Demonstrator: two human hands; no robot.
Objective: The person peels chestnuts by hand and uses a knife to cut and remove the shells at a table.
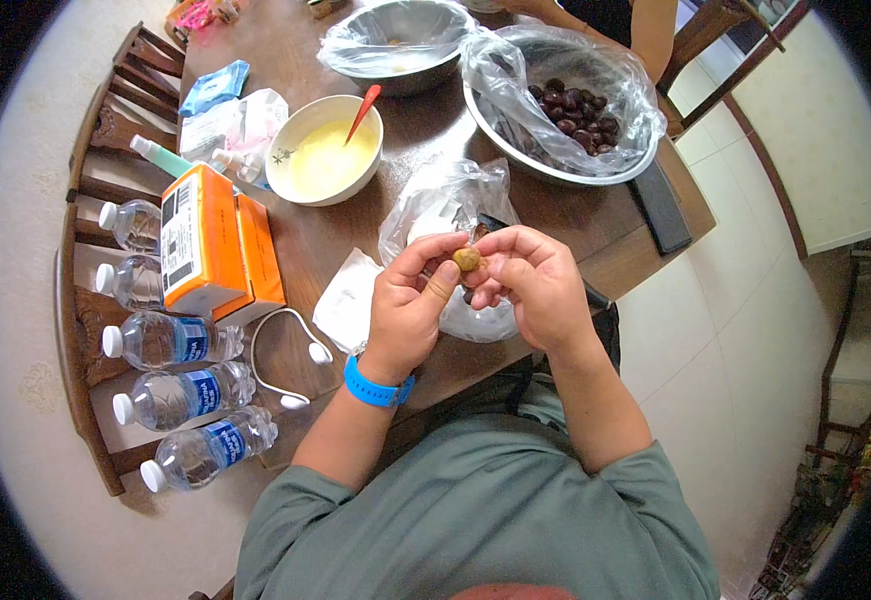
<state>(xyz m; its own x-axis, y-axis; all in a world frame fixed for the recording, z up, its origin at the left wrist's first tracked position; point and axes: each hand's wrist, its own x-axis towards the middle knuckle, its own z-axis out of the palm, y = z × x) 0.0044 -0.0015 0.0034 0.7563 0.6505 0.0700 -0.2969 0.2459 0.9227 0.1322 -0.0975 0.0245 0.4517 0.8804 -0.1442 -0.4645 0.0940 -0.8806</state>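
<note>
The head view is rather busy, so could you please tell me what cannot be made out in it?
All in the head view:
Small yellowish-brown piece: partly covered by the left hand's fingers.
Dark object: mostly hidden by the right hand.
Top-centre bowl: contents mostly obscured by clear plastic.
Other person: cut off by the top edge.
Orange box: fine print too small.

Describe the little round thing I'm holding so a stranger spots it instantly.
Find the dark wooden table, then the clear plastic bag near its edge. Above the bag, the left hand pinches a small round piece, the right hand beside it. It's yellowish-brown, unlike the dark round pieces in the lined bowl.
</note>
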